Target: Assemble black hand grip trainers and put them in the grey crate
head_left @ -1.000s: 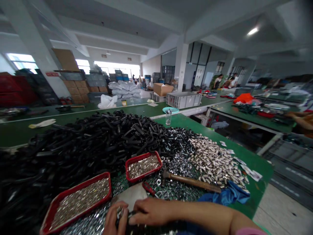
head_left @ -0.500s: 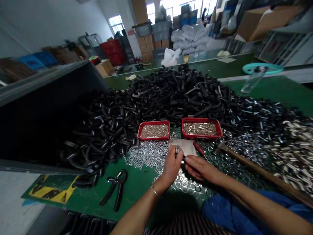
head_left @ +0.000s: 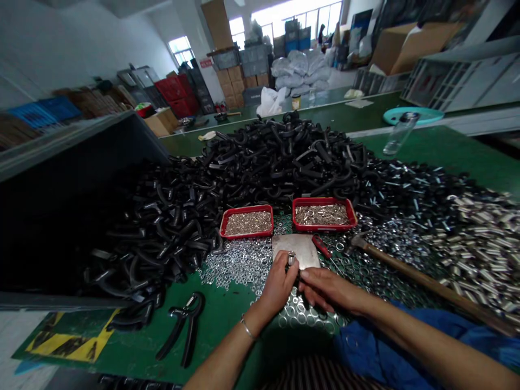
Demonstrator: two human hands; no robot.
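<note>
My left hand is closed around a small shiny coiled metal part, perhaps a spring, which sticks up past the thumb. Close against it, my right hand pinches with thumb and forefinger at something small and dark, mostly hidden by the fingers. Both hands are just in front of a flat metal plate. Loose metal rings lie beneath and around them. A red-handled screwdriver rests at the plate's right edge.
Two red trays of small metal pieces stand beyond the plate, before a heap of black handles. A hammer lies to the right near metal cylinders. One black hand grip lies at left, beside a large grey bin.
The view has swung slightly, so the scene sits further left. My hands remain together, and the coiled part now shows more clearly above my left hand.
</note>
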